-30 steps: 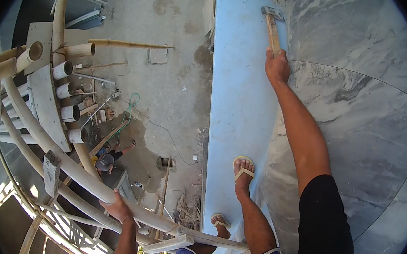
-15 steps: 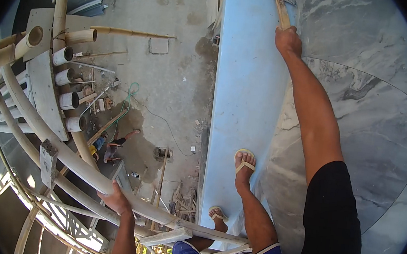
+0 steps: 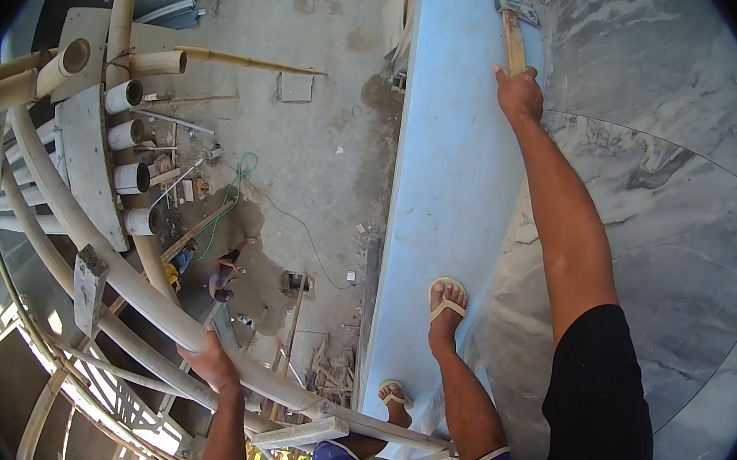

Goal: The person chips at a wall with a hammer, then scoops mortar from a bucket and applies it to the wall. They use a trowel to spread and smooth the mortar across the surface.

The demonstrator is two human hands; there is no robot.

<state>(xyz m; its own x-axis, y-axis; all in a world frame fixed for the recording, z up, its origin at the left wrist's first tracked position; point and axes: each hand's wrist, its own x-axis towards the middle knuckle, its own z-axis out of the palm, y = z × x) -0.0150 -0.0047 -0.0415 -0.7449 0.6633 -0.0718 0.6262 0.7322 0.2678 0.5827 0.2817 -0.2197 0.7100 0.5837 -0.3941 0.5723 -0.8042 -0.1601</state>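
Note:
My right hand (image 3: 521,92) is closed round the wooden handle of a hammer (image 3: 514,49), arm stretched far forward. The hammer's metal head lies over the blue ledge (image 3: 445,175), close to its border with the grey marble-patterned slabs (image 3: 644,221). Lower left, my left hand (image 3: 212,364) is wrapped round a thick bamboo pole (image 3: 145,295) of the scaffold. The fingers of that hand are partly hidden by the pole. Both my feet, in cream flip-flops (image 3: 447,307), stand on the blue ledge.
The ledge drops off on its left to a concrete floor (image 3: 330,173) far below. Down there another person (image 3: 224,274) bends beside a green hose (image 3: 236,182). Bamboo scaffolding with boards (image 3: 90,168) and cut pole ends fills the left side.
The hammer and my right hand have drawn back slightly towards me. My left hand stays on the bamboo pole. The person below has shifted a little, and the view has moved slightly.

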